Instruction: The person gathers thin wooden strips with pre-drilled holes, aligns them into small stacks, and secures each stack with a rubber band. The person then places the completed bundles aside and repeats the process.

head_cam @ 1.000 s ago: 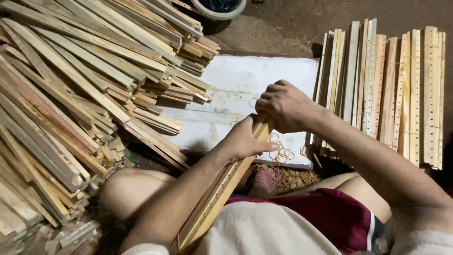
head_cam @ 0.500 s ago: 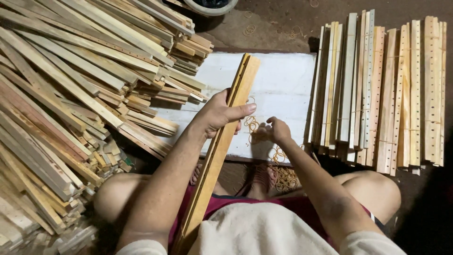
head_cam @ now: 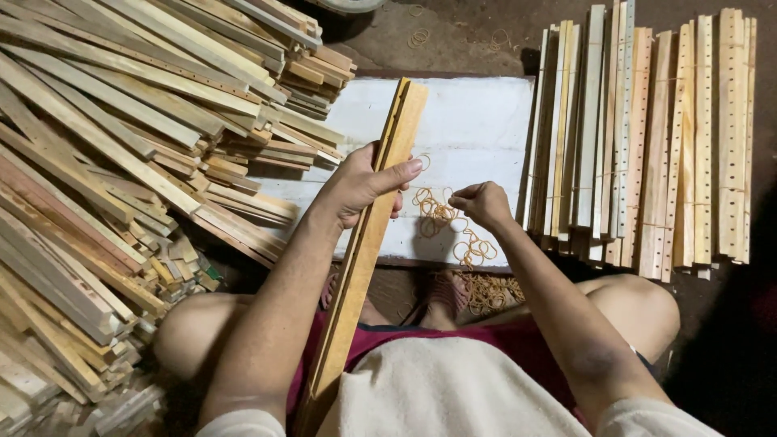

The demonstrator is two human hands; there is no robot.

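Observation:
My left hand [head_cam: 362,182] grips a stack of long thin wooden slats [head_cam: 368,251] around its upper part; the stack runs from my lap up over the white board [head_cam: 477,113]. Fingers pinched, my right hand [head_cam: 483,202] reaches down onto a scatter of yellow rubber bands [head_cam: 449,226] lying on that board. Whether a band is held between the fingertips I cannot tell.
A big loose heap of wooden slats [head_cam: 121,162] fills the left side. Bundled slats with rows of holes [head_cam: 647,137] lie side by side on the right. More rubber bands [head_cam: 490,291] lie near my feet, and a few on the dirt floor [head_cam: 421,36].
The slat stack has swung up from low in my lap to over the white board. My right hand left the stack's top and dropped onto the rubber bands.

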